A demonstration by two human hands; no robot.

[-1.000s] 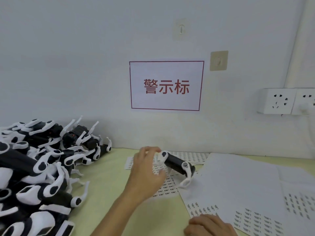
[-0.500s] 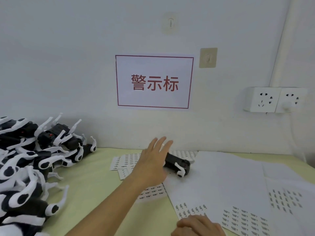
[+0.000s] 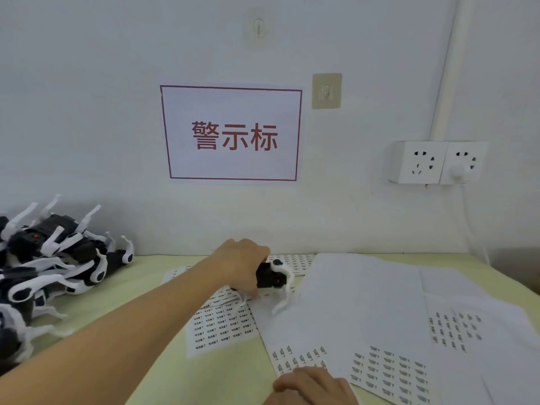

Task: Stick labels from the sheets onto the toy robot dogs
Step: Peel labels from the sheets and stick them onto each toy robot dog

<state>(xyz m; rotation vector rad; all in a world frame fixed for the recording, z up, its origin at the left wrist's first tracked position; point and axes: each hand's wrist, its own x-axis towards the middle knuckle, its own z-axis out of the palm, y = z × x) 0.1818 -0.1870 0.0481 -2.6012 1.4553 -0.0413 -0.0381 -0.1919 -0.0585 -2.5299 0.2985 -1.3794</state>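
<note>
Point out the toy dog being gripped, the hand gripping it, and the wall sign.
toy dog (image 3: pixel 270 278), head view, black body.
left hand (image 3: pixel 244 266), head view, back of hand.
wall sign (image 3: pixel 233 135), head view, red lettering.

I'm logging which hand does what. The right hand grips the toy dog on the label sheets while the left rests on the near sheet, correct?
Not quite: the hands are swapped. In the head view the left hand grips the toy dog on the label sheets, and the right hand rests on the near sheet.
</note>
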